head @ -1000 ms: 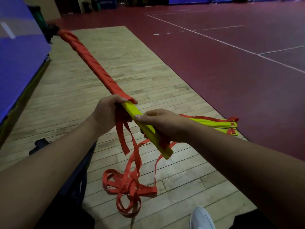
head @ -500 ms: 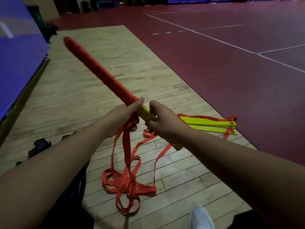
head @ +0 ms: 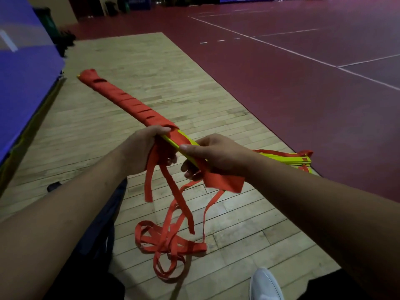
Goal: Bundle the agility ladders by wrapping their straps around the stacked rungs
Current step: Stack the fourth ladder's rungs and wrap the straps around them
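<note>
- Your left hand [head: 142, 148] curls around the stacked rungs [head: 172, 142], right where the wrapped red strap [head: 127, 102] ends.
- Your right hand [head: 216, 156] grips the stacked rungs just beside it.
- Both arms reach forward, and loose strap hangs down to the wood floor [head: 238, 213].

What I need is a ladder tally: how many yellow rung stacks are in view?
2. The held stack is in the left hand and right hand, mostly wrapped in red strap. The second stack lies on the wooden floor beyond the right forearm, partly hidden by it.
</note>
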Demonstrator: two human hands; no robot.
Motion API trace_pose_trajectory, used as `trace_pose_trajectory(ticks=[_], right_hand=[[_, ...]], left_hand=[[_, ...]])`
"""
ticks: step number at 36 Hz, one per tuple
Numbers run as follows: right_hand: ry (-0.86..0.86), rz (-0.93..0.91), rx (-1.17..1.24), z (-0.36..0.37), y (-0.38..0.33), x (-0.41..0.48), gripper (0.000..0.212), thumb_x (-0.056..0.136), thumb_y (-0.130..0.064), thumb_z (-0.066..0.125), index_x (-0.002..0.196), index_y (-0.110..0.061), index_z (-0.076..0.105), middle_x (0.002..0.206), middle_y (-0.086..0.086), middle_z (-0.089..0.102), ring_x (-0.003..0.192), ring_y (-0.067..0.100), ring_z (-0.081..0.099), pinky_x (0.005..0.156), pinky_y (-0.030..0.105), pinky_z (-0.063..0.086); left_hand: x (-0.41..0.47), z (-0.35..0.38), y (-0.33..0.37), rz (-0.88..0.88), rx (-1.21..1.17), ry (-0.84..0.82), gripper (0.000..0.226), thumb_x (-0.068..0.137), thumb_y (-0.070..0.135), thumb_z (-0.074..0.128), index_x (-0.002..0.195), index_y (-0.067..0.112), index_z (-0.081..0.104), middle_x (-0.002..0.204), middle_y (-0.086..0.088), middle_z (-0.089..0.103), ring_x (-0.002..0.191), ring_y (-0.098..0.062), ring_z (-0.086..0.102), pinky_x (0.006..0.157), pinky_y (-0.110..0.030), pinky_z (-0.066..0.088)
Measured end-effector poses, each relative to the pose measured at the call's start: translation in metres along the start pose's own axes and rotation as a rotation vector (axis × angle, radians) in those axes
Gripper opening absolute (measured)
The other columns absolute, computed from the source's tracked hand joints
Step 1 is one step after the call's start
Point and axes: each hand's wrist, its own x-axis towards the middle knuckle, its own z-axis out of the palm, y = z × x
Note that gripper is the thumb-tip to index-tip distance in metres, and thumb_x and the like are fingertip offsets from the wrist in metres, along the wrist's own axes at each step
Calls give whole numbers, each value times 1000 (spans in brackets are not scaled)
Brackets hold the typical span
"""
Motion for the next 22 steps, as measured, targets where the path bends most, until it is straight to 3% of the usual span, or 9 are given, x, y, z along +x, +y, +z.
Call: trace_pose_trajectory(ticks=[3,6,9,14,18,22], right_hand=[[38,-22,-72,-2,4,1,27,100,-20,62,116,1,60,102,19,74,83,26,76,75,35,63],[48,-16,-95,-3,6,2,32,98,-20,63,121,1,58,110,16,73,88,31,76,82,46,62],[13,11,-43,-2,5,0,30,99,-17,62,122,1,55,114,17,71,82,29,75,75,46,63],[63,7,-77,2,3,0,29,99,-21,64,117,0,57,107,19,73,67,20,68,59,35,57],[196,-48,-232,5,1,2,23,98,-23,65,110,-3,60,93,13,74,62,18,67,51,29,57],[324,-108,-520,5,7,8,22,99,-23,64,111,-7,56,91,9,69,71,20,69,62,33,60]], left_hand=[[-1,7,0,-27,124,41,43,91,53,51,75,16,67,64,-1,51,52,-13,50,51,-20,44],[1,14,-1,-24,116,73,48,88,59,49,63,21,64,59,0,45,48,-12,44,52,-21,39],[6,14,-2,-22,87,180,39,94,48,56,74,15,61,60,0,43,47,-12,42,48,-20,38],[13,11,-1,10,-26,304,31,95,35,61,73,14,58,58,0,43,48,-11,44,50,-20,39],[14,10,0,-16,24,298,37,95,45,59,84,10,62,63,-2,50,53,-13,51,51,-20,44],[11,12,-3,-153,212,266,64,90,67,49,98,4,60,58,-1,50,47,-14,50,46,-22,45]])
